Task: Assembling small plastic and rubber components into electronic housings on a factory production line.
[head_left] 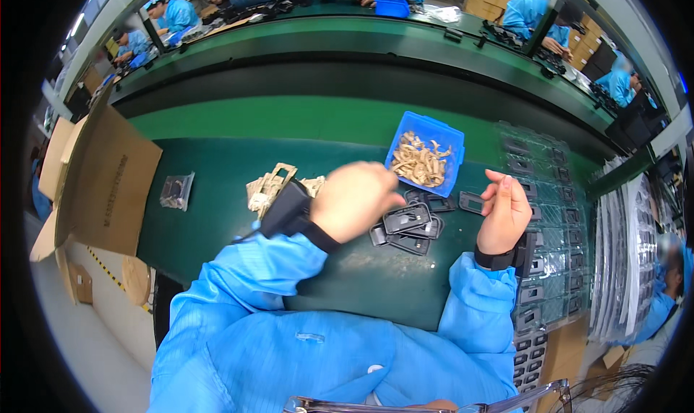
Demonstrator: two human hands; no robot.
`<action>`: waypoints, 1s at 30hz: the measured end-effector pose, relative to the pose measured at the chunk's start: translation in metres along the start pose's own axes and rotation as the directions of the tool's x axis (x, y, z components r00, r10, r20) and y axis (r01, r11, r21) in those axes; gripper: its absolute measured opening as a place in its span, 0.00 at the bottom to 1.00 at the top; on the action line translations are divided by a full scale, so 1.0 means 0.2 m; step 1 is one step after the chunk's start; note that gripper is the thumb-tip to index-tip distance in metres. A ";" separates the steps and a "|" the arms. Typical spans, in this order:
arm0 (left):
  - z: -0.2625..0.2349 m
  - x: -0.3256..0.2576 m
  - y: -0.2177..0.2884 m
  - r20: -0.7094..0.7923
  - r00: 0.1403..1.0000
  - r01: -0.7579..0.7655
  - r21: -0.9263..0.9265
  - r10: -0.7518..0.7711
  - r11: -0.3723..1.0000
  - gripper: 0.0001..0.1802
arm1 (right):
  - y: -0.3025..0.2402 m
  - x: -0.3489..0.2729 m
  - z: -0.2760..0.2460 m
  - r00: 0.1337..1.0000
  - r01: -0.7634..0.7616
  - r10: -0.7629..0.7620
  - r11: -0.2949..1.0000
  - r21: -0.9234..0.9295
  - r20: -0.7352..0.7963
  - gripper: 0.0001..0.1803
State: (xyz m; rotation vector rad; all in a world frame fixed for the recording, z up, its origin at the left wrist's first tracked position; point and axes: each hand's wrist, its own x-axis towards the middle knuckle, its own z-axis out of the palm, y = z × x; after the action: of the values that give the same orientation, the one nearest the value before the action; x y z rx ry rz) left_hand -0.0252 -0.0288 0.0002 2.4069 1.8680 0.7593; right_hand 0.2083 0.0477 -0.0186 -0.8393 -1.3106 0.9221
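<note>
My left hand is smeared by motion over the table, between beige die-cut pieces and a pile of black rectangular plastic frames. Its fingertips point towards a blue bin heaped with curled beige scraps; whether they hold anything is unclear. To the right of the bin, my right hand is raised with thumb and fingers pinched together. Anything between them is too small to make out. Just left of that hand is a single black plastic frame, and I cannot tell if the hand touches it.
Clear plastic trays with black frames in their pockets lie at the right, beside a stack of upright trays. A small clear bag and an open cardboard box are at the left. Co-workers sit along a far green bench.
</note>
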 end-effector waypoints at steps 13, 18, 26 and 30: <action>-0.02 -0.33 -0.32 0.132 0.964 0.232 -0.001 -0.230 0.973 0.14 | -0.85 -0.32 0.20 -0.222 -0.288 0.256 0.904 -0.314 0.941 0.56; -0.01 -0.25 -0.30 0.101 0.961 0.271 -0.154 -0.258 0.950 0.10 | -0.86 -0.35 0.24 -0.249 -0.428 -0.420 0.856 0.289 0.873 0.31; -0.29 -0.31 -0.12 -0.070 0.987 0.067 -0.647 -0.147 0.759 0.05 | -0.45 -0.37 0.32 0.689 0.279 -0.328 0.943 0.181 0.646 0.37; -0.24 -0.24 0.04 -0.147 0.974 -0.023 -0.824 -0.174 0.566 0.04 | 0.26 -0.08 0.25 0.765 -0.220 0.200 0.975 -0.043 0.613 0.24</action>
State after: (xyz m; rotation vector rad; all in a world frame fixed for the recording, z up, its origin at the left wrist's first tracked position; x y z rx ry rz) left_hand -0.0435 -0.0890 0.0265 1.6474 1.1747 1.5099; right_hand 0.1531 0.0544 -0.0676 -0.6886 -1.7775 1.4781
